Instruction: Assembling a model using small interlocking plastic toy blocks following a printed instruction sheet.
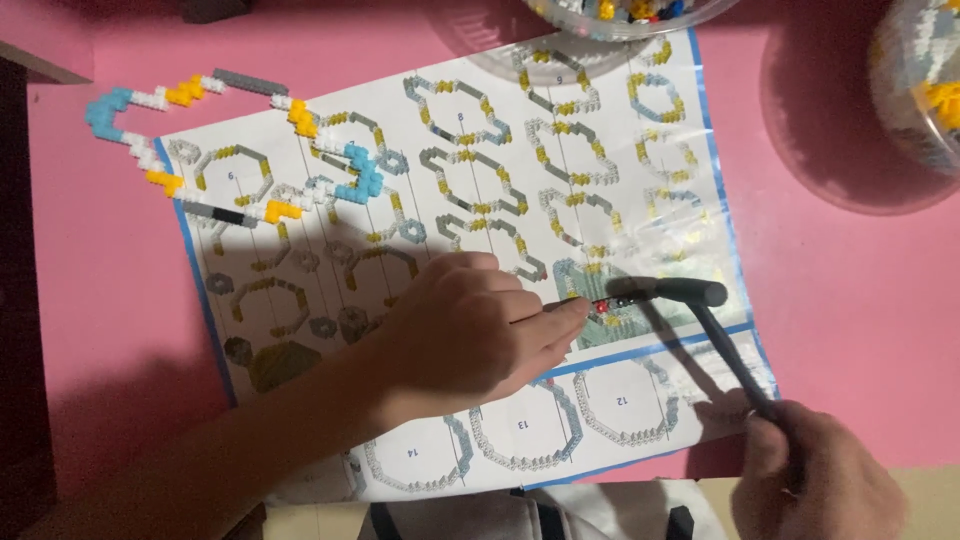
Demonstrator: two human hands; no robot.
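Observation:
My left hand (470, 325) rests on a printed instruction sheet (640, 180) and pinches a tiny cluster of red and grey bricks (610, 302) at its fingertips. A small dark hammer (690, 292) has its head right next to that cluster. My right hand (810, 475) grips the hammer's handle at the lower right. A built ring of white, blue, yellow and grey small bricks (230, 130) lies at the sheet's upper left corner.
The sheet lies on a pink table (850, 300). Two clear tubs of small bricks stand at the back: one (620, 15) at the top middle, another (920, 80) at the top right. A dark edge borders the table on the left.

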